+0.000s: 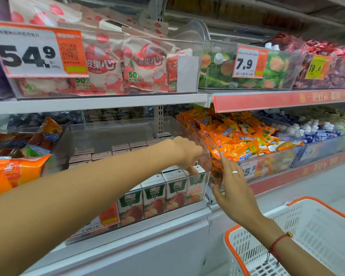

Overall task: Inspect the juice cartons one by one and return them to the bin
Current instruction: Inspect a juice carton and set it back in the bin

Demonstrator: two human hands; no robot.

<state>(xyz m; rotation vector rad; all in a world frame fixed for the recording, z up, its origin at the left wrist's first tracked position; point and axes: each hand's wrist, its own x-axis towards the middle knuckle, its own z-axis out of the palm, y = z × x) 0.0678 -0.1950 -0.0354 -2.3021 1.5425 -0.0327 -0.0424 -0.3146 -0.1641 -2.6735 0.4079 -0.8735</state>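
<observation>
A clear plastic bin (207,177) on the lower shelf holds rows of small juice cartons (154,198) with green-and-white fronts showing "100%" and fruit pictures. My left hand (184,153) reaches down into the bin's front right corner, its fingers curled over the top of the rightmost front carton (195,187). Just outside the bin's right wall, my right hand (232,186) has straight fingers touching that wall, a ring on one finger, and holds nothing.
Orange snack packets (235,140) fill the neighbouring bin on the right. A white basket with an orange rim (299,234) sits at the lower right. Lychee candy bags (108,64) and price signs stand on the upper shelf. An orange bag (14,172) lies at the left.
</observation>
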